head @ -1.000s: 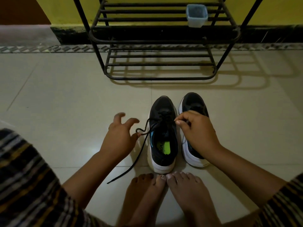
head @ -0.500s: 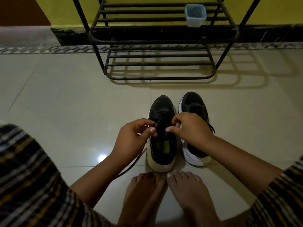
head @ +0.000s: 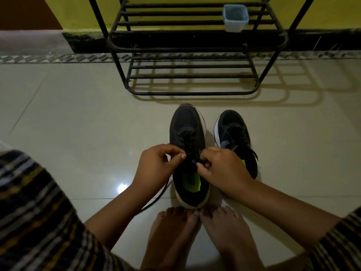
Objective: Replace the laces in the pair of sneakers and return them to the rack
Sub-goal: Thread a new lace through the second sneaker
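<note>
Both hands are up at the near sneaker (head: 188,153) on the floor: left hand (head: 156,167) and right hand (head: 222,169) each pinching the black lace (head: 156,200), other sneaker (head: 233,133) just right, rack (head: 195,49) beyond.

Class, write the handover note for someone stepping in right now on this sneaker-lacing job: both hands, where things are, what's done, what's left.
Left hand: pinching the black lace over the near sneaker; its loose end trails on the floor.
Right hand: fingers pinched at the same sneaker's upper eyelets; what they grip is hidden.
Other sneaker stands beside it, laces in place, loosely.
Rack stands ahead; its shelves hold only a small blue container.
Done: unclear; too dark to tell old laces from new.
Left: finish this lace, check the other sneaker, put both on the rack.
</note>
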